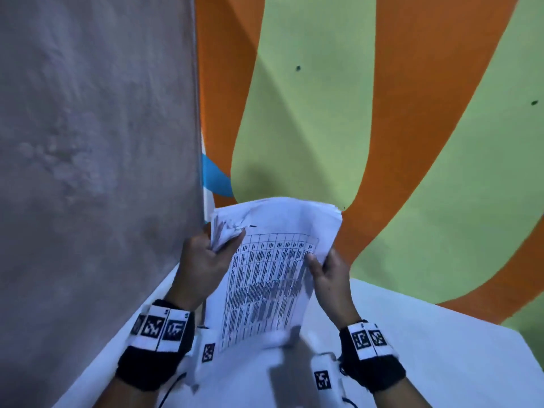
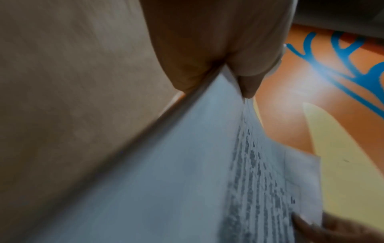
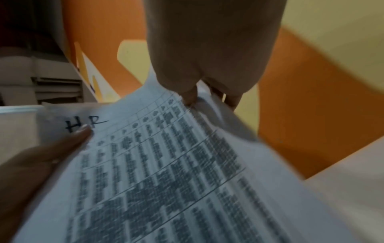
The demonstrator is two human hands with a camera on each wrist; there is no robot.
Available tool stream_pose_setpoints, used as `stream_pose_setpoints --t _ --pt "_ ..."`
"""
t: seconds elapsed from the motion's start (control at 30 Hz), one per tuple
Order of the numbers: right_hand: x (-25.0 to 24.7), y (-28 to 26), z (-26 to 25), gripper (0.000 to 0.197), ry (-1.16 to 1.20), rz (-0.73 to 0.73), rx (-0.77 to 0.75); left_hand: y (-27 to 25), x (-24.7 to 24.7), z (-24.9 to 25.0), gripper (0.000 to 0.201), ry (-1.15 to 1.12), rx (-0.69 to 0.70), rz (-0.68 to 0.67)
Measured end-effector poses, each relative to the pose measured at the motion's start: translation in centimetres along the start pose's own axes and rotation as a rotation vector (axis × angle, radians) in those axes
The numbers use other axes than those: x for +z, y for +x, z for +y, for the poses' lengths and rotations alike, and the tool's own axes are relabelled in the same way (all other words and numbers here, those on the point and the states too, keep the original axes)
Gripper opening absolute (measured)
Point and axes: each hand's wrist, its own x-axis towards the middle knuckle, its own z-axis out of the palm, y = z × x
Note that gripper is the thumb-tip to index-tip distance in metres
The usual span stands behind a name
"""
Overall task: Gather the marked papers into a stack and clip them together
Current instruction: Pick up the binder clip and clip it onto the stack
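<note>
A stack of white papers stands nearly upright above the white table, its top sheet printed with a dense table and marked "HR" by hand at a corner. My left hand pinches the stack's upper left edge, thumb on the front. My right hand pinches the upper right edge. In the left wrist view the paper stack runs edge-on from my left hand. The right wrist view shows the printed papers under my right hand. No clip is visible.
A grey wall stands close on the left. Behind the table rises a wall painted in orange and light green bands. A dark blurred shape lies on the table below the papers.
</note>
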Motion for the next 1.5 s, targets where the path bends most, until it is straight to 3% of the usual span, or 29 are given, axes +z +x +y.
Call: stream_pose_setpoints --t 0.07,0.17,0.23,0.33,0.47,0.57,0.73,0.87,1.03,1.17,1.27,1.33,1.4,1.5 --pt "2.8 1.6 -0.1 0.028 0.003 -0.142 0.006 0.4 -2.7 0.1 0.029 0.051 0.046 0.056" --pt "7.6 3.7 0.5 0.012 -0.072 -0.291 -0.049 1.0 -6.8 -0.3 0.028 0.137 0.073 0.155" --pt "10.1 4.9 1.5 0.016 -0.197 -0.338 -0.101 1.1 -8.4 -0.6 0.029 0.239 0.103 0.219" --pt "14.3 6.7 2.4 0.03 -0.448 -0.477 -0.141 1.1 -10.4 -1.0 0.005 0.386 0.117 0.319" --pt "19.0 8.4 2.2 0.046 -0.699 -0.606 -0.296 0.7 -11.6 -1.9 0.02 0.533 0.088 0.402" --pt "22.0 8.9 1.9 0.042 -0.786 -0.714 -0.361 0.7 -12.0 -2.4 0.021 0.576 0.095 0.4" --pt "25.3 8.5 2.7 0.04 -0.863 -0.722 -0.367 1.1 -12.4 -2.8 0.023 0.556 0.091 0.426" --pt "26.0 8.7 3.0 0.025 -0.827 -0.605 -0.323 1.1 -12.7 -3.1 0.022 0.566 0.102 0.426" --pt "23.9 9.2 4.1 0.031 -0.55 -0.317 -0.111 1.4 -12.8 -3.0 0.014 0.59 0.119 0.436" --pt "18.5 8.6 6.3 0.02 -0.254 -0.001 0.23 1.4 -11.8 -2.6 0.019 0.529 0.085 0.4" --pt "12.5 6.9 9.7 0.009 -0.127 0.147 0.499 1.9 -10.2 -1.8 0.024 0.531 0.206 0.342" --pt "7.9 5.4 11.6 0.016 0.006 0.131 0.653 2.4 -8.2 -0.9 0.024 0.515 0.268 0.319" --pt "4.0 3.8 12.8 0.02 0.151 0.023 0.811 2.9 -6.2 -0.5 0.011 0.463 0.299 0.287" --pt "-1.2 1.2 13.5 0.019 0.42 0.09 0.998 3.3 -2.2 0.4 0.006 0.401 0.332 0.2"
